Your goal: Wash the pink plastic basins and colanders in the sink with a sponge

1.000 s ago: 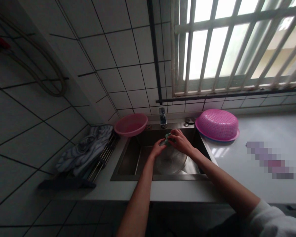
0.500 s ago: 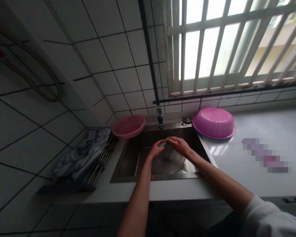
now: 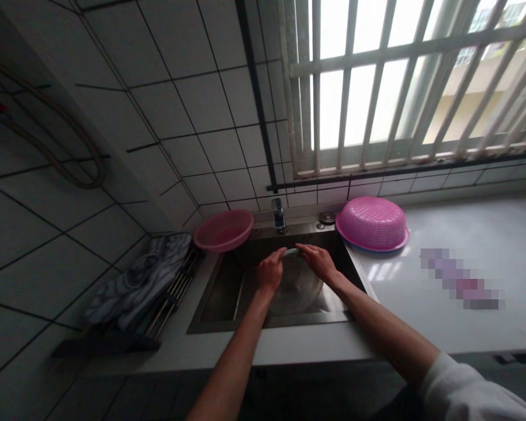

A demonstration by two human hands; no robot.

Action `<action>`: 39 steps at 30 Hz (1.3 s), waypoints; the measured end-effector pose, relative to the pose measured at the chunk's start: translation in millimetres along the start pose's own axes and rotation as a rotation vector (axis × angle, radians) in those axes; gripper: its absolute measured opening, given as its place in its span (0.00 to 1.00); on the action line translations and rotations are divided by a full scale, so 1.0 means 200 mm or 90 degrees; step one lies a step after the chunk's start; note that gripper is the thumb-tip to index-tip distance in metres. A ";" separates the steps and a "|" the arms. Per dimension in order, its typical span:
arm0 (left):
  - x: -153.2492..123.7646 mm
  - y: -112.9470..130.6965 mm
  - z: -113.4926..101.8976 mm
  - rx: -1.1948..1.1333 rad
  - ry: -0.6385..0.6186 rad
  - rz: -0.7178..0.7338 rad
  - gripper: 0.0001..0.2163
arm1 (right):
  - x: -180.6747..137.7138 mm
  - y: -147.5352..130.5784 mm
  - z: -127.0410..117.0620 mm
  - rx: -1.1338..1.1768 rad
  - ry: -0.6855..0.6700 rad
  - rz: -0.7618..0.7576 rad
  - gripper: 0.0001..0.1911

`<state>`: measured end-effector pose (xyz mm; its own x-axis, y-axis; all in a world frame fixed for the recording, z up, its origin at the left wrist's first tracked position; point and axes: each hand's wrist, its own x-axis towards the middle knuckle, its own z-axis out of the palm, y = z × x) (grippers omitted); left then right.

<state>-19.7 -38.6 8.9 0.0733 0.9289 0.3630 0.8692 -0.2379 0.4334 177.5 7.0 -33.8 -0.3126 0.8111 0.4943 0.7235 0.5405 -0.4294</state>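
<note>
Over the sink (image 3: 214, 304), my left hand (image 3: 271, 270) and my right hand (image 3: 317, 259) hold a small pale dish (image 3: 291, 252) between them. Only its curved light rim shows, so its exact kind is unclear. Fingers of both hands are closed on opposite sides of it. Just below, a round see-through or mesh basin (image 3: 298, 289) rests in the sink, partly hidden by the hands. The faucet (image 3: 278, 213) stands behind, beyond the fingertips.
A pink basin (image 3: 224, 230) sits at the sink's back left corner. An upturned pink basket (image 3: 372, 223) lies on the counter (image 3: 394, 304) at right. Left of the sink are a striped cloth (image 3: 142, 280) and a metal rack (image 3: 175, 292). A barred window is above.
My hands have moved apart to the dish's two sides, and its rim now lies flatter between them. My left hand has shifted left. The whole view has tilted slightly.
</note>
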 end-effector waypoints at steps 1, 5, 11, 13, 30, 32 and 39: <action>-0.01 0.00 0.00 0.011 0.007 -0.004 0.18 | 0.00 -0.01 0.00 0.006 0.006 -0.018 0.23; -0.03 0.02 -0.01 0.032 0.046 -0.014 0.15 | 0.02 -0.08 0.04 0.045 0.036 -0.099 0.24; -0.02 -0.04 -0.04 0.019 0.066 -0.076 0.10 | 0.03 -0.04 0.04 0.076 0.008 -0.011 0.20; -0.01 -0.10 -0.06 0.012 0.146 -0.151 0.09 | 0.02 0.02 0.02 0.072 0.005 0.080 0.18; 0.00 -0.11 0.02 -0.095 0.137 -0.101 0.06 | 0.05 -0.01 0.10 0.114 0.053 0.019 0.18; 0.01 -0.18 0.01 -0.148 0.262 -0.155 0.07 | 0.04 0.07 0.07 0.113 0.079 0.132 0.17; 0.02 -0.22 0.01 -0.125 0.156 -0.161 0.22 | 0.02 0.18 0.04 0.095 0.029 0.224 0.18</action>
<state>-56.8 -24.6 -11.0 -0.2704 0.8752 0.4010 0.7328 -0.0830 0.6753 197.1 32.1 -53.1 -0.0309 0.9442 0.3279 0.6830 0.2595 -0.6828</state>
